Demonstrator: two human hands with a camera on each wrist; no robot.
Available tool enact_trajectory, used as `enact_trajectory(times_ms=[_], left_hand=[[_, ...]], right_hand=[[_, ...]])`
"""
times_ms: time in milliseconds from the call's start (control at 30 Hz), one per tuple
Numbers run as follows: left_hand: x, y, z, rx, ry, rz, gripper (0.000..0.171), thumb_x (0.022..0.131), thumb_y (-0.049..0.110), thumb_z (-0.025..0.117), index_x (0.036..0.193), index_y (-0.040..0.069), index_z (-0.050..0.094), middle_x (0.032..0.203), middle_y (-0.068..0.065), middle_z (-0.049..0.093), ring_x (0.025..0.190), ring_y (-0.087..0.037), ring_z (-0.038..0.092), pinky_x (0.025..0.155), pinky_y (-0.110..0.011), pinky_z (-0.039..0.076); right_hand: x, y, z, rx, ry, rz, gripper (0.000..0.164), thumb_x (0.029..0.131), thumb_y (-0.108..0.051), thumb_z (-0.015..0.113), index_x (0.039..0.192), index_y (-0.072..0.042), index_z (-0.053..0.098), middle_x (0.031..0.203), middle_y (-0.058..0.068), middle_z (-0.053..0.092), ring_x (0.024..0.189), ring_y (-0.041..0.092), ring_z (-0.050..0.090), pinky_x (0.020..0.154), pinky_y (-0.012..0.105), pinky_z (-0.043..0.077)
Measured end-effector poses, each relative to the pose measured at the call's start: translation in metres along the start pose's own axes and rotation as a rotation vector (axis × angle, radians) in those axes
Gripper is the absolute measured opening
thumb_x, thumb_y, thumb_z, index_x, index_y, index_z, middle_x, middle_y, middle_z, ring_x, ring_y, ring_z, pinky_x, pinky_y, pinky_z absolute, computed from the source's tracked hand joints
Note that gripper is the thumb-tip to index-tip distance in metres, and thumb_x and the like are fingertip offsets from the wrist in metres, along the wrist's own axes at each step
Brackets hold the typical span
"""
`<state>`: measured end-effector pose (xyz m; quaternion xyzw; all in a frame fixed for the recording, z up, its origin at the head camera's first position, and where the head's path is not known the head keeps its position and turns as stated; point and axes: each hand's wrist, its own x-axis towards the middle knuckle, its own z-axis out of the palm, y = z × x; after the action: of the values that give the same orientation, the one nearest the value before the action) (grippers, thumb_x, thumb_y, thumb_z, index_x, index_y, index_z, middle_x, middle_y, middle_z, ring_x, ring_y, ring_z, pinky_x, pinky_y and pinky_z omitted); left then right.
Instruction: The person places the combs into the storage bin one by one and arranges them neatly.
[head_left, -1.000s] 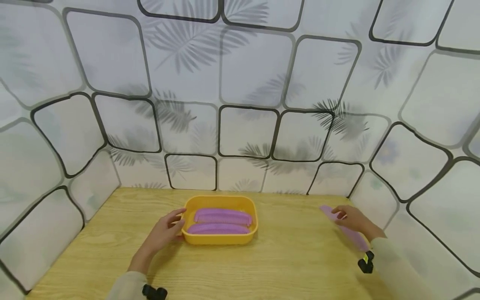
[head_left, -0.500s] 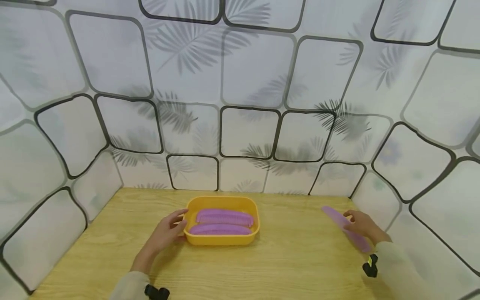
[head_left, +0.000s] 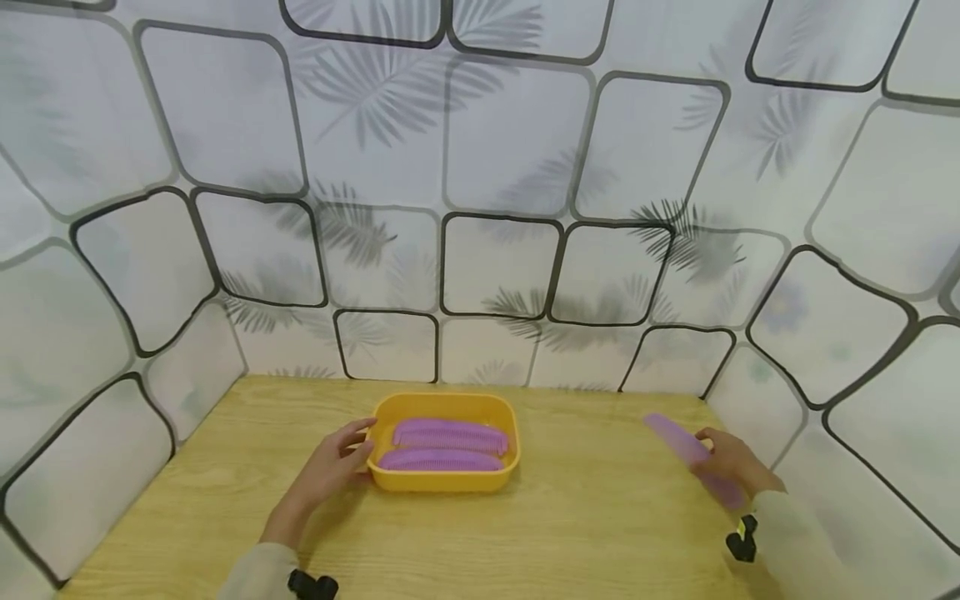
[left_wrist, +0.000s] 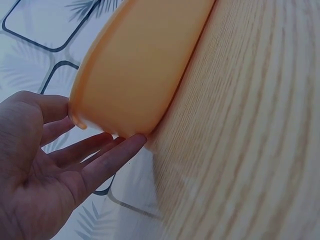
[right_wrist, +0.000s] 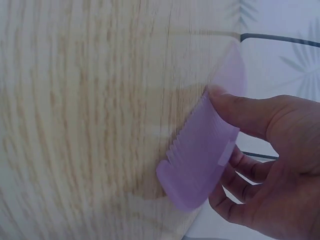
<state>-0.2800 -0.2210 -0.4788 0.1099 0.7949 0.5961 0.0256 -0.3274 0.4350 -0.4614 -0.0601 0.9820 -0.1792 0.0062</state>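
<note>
Two purple combs, the far comb [head_left: 450, 435] and the near comb [head_left: 441, 460], lie side by side in a yellow plastic box [head_left: 442, 481]. My left hand [head_left: 330, 467] rests against the box's left end; in the left wrist view its fairly straight fingertips [left_wrist: 137, 141] touch the rim and outer wall. Over on the right, a third purple comb [right_wrist: 205, 140] is held in my right hand [head_left: 731, 461]. The thumb lies across its face near the teeth, and the fingers are behind its spine. That comb is tilted, its toothed side toward the wooden surface.
The wood-grain tabletop [head_left: 465, 542] stretches between the box and the right hand. Patterned white sheeting [head_left: 495, 267] with dark outlines and leaf prints encloses the back and both sides. Small black devices sit on both wrists.
My right hand has gone from hovering over the third comb to pinching it, and the comb has tilted up slightly. The left hand stays against the box.
</note>
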Motion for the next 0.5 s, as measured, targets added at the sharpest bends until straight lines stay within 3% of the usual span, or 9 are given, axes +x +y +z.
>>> enact_trajectory(times_ms=[267, 500], left_hand=[[-0.001, 0.0, 0.001, -0.021, -0.018, 0.012, 0.052, 0.108, 0.011, 0.053, 0.155, -0.008, 0.036, 0.149, -0.044, 0.039, 0.13, -0.055, 0.055, 0.083, -0.045, 0.066], [0.0, 0.001, 0.001, -0.004, -0.01, 0.004, 0.051, 0.109, 0.011, 0.051, 0.155, -0.007, 0.037, 0.15, -0.043, 0.04, 0.13, -0.055, 0.055, 0.084, -0.045, 0.066]], right_hand=[[0.003, -0.004, -0.005, -0.013, 0.043, -0.058, 0.049, 0.079, -0.006, 0.078, 0.12, 0.013, 0.06, 0.098, 0.028, 0.068, 0.083, 0.033, 0.065, 0.069, 0.045, 0.055], [0.005, -0.005, -0.013, -0.015, 0.026, -0.092, 0.04, 0.085, 0.001, 0.07, 0.121, 0.014, 0.061, 0.093, 0.028, 0.069, 0.084, 0.037, 0.068, 0.07, 0.049, 0.058]])
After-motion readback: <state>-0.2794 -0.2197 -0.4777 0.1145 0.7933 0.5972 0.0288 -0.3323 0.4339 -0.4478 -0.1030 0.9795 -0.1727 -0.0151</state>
